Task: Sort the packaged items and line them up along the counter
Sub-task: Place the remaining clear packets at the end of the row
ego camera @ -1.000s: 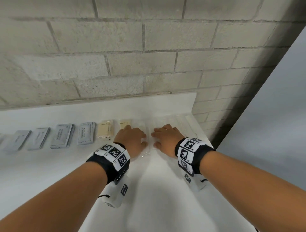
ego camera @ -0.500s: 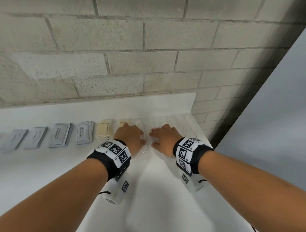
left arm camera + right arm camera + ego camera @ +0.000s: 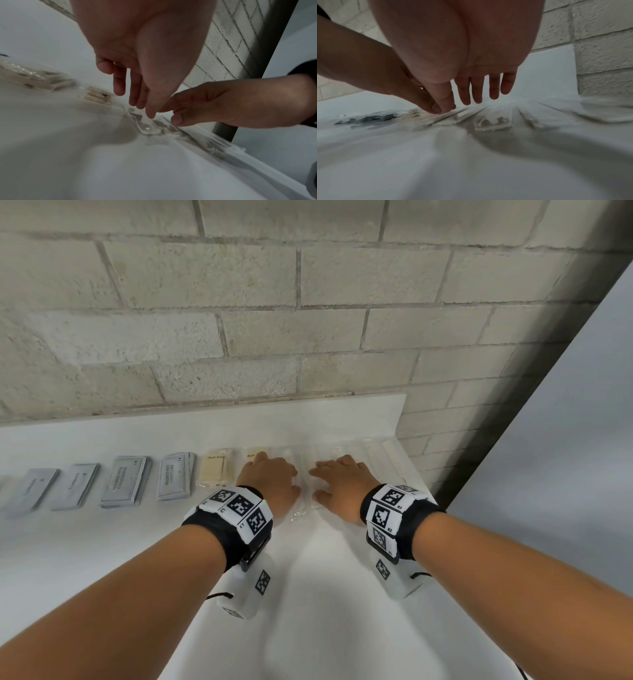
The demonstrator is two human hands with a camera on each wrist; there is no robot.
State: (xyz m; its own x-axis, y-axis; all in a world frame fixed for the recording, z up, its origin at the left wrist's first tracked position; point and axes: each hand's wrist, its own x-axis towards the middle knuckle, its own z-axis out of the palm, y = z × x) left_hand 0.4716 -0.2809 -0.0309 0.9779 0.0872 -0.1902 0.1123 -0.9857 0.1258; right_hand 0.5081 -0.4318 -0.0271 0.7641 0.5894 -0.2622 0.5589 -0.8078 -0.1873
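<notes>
While I look down from the head camera, a white counter (image 3: 102, 559) runs along a pale block wall (image 3: 239, 337), ending beside a grey panel (image 3: 565, 457). Taking the tan soap pack (image 3: 215, 470) as my landmark, I count four grey sachets (image 3: 126, 486) lined up to its left and a second soap pack half under my hand just right of it. Further right lie clear packets (image 3: 305, 501), where my left hand (image 3: 270, 486) and right hand (image 3: 346, 486) rest with fingers straight, gripping nothing.
</notes>
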